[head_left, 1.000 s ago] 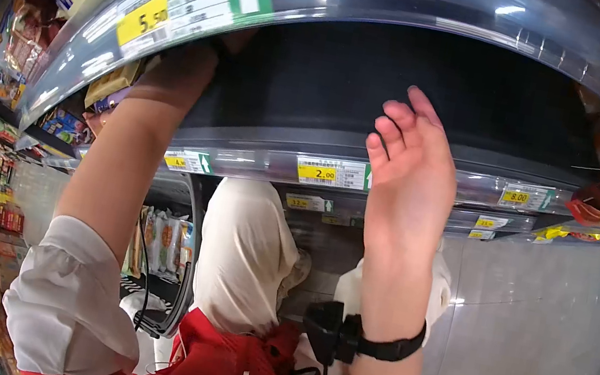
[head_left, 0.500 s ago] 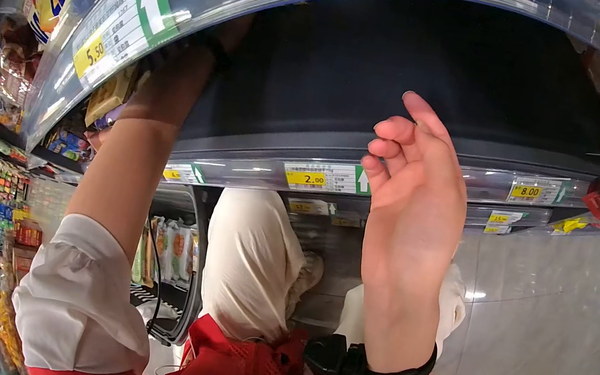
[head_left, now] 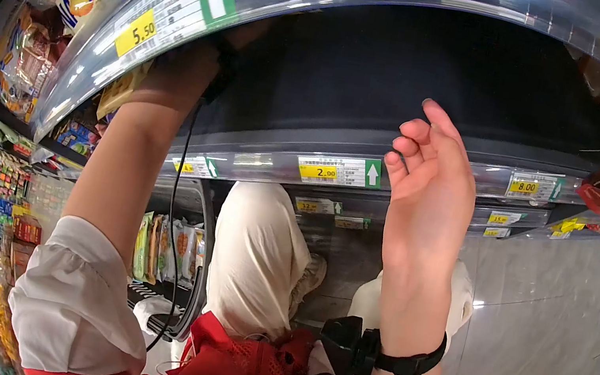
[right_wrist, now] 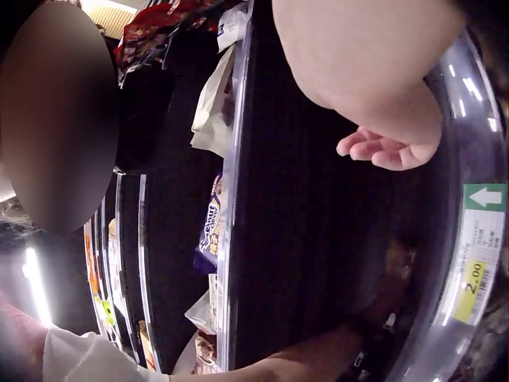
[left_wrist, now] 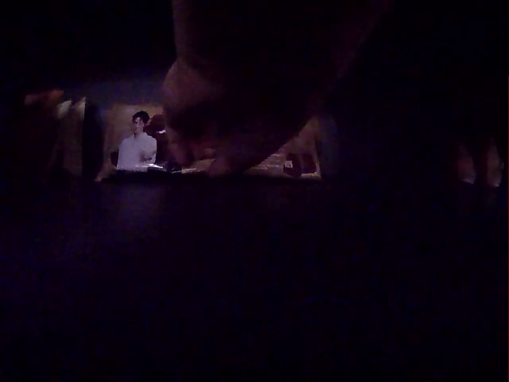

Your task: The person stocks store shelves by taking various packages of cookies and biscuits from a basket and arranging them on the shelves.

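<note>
Dimly, left hand before package, printed figure, left-wrist view only.

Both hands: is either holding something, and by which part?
The right hand holds nothing. The left hand covers part of a printed package; too dark to tell whether or where it grips.

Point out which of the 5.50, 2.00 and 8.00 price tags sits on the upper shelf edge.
The 5.50 tag, upper left in the head view; the 2.00 tag and 8.00 tag share the edge below.
</note>
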Motion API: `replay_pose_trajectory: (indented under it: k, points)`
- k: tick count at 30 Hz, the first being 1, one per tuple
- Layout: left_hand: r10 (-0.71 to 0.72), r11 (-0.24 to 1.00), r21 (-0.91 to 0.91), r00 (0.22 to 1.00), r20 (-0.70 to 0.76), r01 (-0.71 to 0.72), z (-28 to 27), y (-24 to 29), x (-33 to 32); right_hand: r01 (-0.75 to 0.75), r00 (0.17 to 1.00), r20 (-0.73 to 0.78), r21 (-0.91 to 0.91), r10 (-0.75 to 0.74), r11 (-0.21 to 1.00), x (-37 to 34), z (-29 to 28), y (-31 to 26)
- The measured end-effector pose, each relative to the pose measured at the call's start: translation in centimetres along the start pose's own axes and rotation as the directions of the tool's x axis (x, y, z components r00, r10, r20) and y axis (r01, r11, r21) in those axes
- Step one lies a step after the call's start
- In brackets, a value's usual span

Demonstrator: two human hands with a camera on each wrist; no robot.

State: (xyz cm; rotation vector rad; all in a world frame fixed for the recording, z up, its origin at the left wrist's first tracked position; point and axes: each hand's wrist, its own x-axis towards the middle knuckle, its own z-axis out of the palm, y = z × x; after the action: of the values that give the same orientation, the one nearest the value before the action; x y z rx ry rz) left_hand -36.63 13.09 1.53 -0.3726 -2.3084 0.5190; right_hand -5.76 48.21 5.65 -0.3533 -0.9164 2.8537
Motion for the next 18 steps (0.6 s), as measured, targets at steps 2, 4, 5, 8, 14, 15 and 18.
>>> replay_pose_trajectory:
  k: [2, 4, 5, 8, 14, 15, 18]
  points:
    - [-0.01, 0.999, -0.052, 0.999, 0.048, 0.012, -1.0, 0.7, 0.0, -0.003, 1.0, -0.008, -0.011, 0.003, 1.0, -0.1, 0.1, 0.3]
    - [-0.019, 0.994, -0.103, 0.996, 0.093, 0.028, -1.7, 1.3, 0.2, -0.01, 1.0, -0.014, -0.024, 0.01, 1.0, 0.0, 0.1, 0.7]
    - [-0.023, 0.991, -0.129, 0.994, 0.111, 0.037, -1.9, 1.6, 0.3, -0.012, 1.0, -0.008, -0.027, 0.012, 1.0, 0.0, 0.2, 0.8]
    - [-0.026, 0.973, -0.222, 0.985, 0.173, 0.065, -3.6, 2.4, 0.4, -0.016, 1.0, 0.003, -0.038, 0.017, 0.999, 0.3, 0.4, 1.2]
    - [0.044, 0.85, -0.513, 0.954, 0.296, 0.12, -11.2, 4.3, -1.3, -0.021, 1.0, -0.013, -0.053, 0.02, 0.998, 0.7, 1.1, 2.2]
    - [0.072, 0.821, -0.559, 0.948, 0.31, 0.121, -13.0, 4.7, -1.9, -0.027, 1.0, -0.012, -0.055, 0.026, 0.998, 0.8, 1.2, 2.6]
    - [0.21, 0.722, -0.688, 0.924, 0.321, 0.075, -19.9, 7.0, -4.9, -0.046, 0.999, -0.004, -0.054, 0.046, 0.997, 0.7, 1.4, 3.8]
